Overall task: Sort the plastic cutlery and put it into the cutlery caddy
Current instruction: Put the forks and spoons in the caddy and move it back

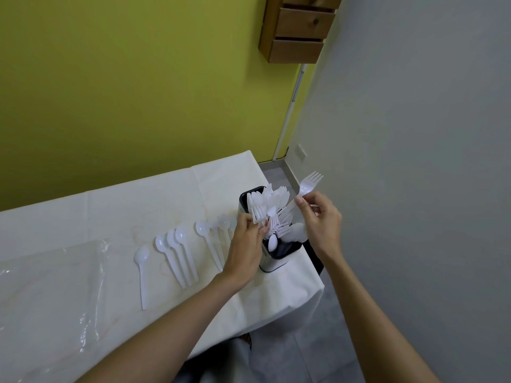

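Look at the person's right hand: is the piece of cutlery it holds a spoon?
No, the right hand pinches a white fork, whose tines show plainly at its upper end.

A plain indoor room: green wall (138, 78), wooden wall drawers (298, 29), cloth-covered table (166, 194).

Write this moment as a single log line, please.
right hand: pinches raised fork above caddy | left hand: grips fork bunch in caddy | spoons: loose on table

The left hand (244, 244) and right hand (320, 222) are bare. Back from the 2 grips, the forearms (177, 313) are bare too.
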A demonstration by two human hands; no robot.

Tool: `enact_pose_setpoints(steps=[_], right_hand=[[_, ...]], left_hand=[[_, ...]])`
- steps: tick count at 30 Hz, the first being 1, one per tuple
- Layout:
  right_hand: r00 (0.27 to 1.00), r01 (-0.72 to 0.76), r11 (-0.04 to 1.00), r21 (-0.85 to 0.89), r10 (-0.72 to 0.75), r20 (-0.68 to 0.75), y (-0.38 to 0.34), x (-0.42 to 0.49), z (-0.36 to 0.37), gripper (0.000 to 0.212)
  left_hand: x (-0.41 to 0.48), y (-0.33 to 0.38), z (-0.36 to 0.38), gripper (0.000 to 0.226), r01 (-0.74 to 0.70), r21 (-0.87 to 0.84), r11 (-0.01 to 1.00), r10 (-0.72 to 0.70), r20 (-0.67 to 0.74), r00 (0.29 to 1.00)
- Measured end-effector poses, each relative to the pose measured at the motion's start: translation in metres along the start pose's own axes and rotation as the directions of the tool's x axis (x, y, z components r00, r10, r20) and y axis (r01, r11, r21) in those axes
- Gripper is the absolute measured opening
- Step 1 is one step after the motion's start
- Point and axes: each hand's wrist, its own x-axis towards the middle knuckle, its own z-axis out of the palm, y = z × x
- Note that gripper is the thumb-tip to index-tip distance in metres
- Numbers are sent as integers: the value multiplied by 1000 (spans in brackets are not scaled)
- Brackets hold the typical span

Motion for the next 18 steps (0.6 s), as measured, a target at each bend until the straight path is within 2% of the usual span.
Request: enact_pose_setpoints(steps=[6,8,11,12,14,16,18], right_hand=[[989,31,995,97,-16,-150,0,3,-2,9],[995,36,999,27,-34,-95,1,4,0,10],[988,61,983,-173,-35,149,7,3,7,6],[983,76,976,-206,-38,182,9,3,9,5],[986,82,976,-202,-50,158,5,4,12,7],[993,90,980,-179,-76,88,-1,9,11,10],[990,129,968,-216,-111,91,-4,16,8,12]], left_hand=[[3,-2,-3,12,65,-76,995,-62,48,997],[2,-4,-2,8,104,-111,988,-98,57,994],[0,-7,-3,9,117,-110,987,-111,60,992],[1,-9,-4,13,123,-113,986,-116,61,991],[2,-10,-6,16,102,-64,993,-99,47,994],[4,-11,-8,14,9,42,999,-9,-3,1000],[4,-10,-10,15,-26,50,998,28,-41,999]])
